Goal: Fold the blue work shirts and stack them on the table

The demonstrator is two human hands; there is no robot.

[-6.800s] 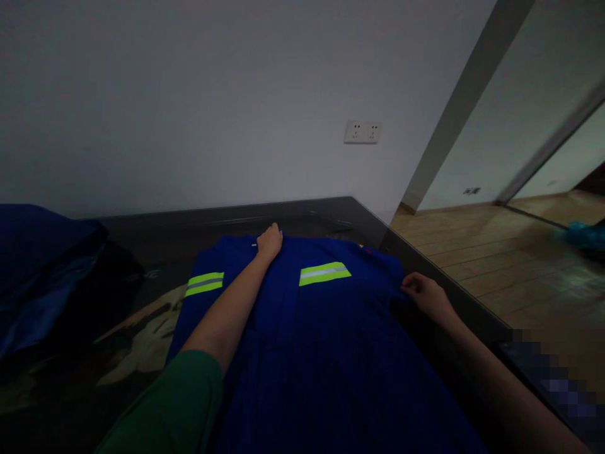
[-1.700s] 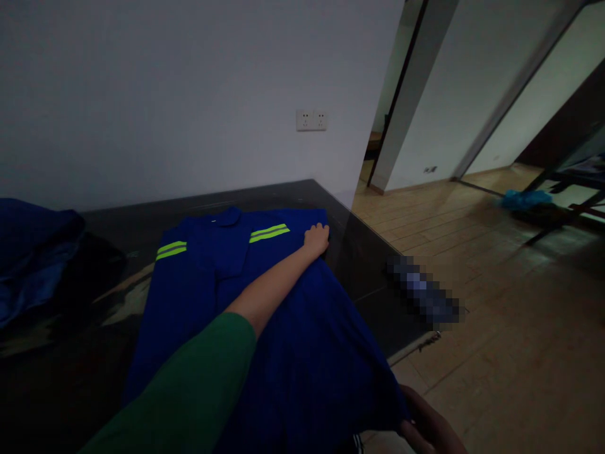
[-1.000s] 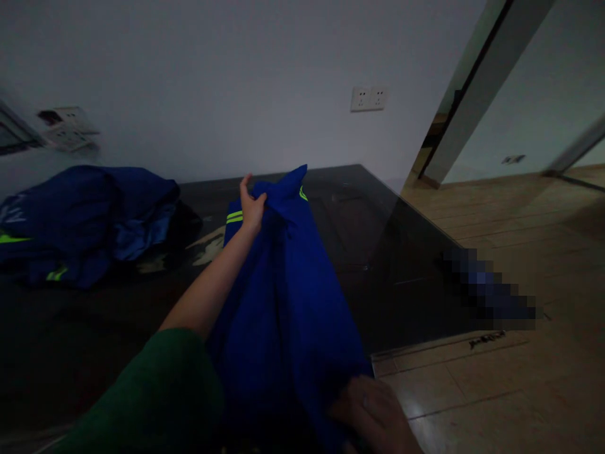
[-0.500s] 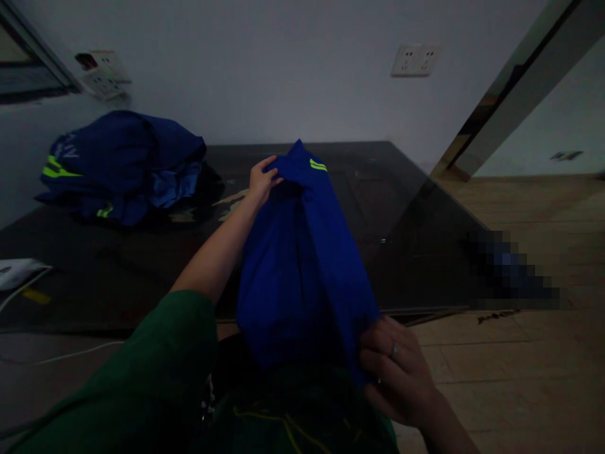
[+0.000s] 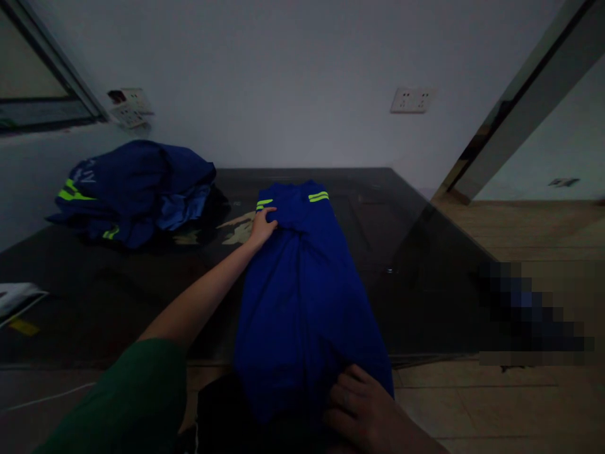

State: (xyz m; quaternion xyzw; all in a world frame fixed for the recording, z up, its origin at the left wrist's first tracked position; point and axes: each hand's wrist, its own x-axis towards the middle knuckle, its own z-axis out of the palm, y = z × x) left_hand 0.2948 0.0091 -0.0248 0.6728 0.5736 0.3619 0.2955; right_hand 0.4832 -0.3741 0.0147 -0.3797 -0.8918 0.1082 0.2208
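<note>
Lying on the worktop [image 5: 425, 315], the blue jacket [image 5: 309, 290] looks folded in at the sides but not its bottom, hanging off at six o'clock, as the left hand [image 5: 263, 228] touches it at eleven, grip half open, and the right hand [image 5: 362, 403] is curled at five, hold unclear.

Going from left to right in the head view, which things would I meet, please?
White object, heap of blue clothes, left hand on the spread blue garment, right hand at its near part, small wall plate.
</note>
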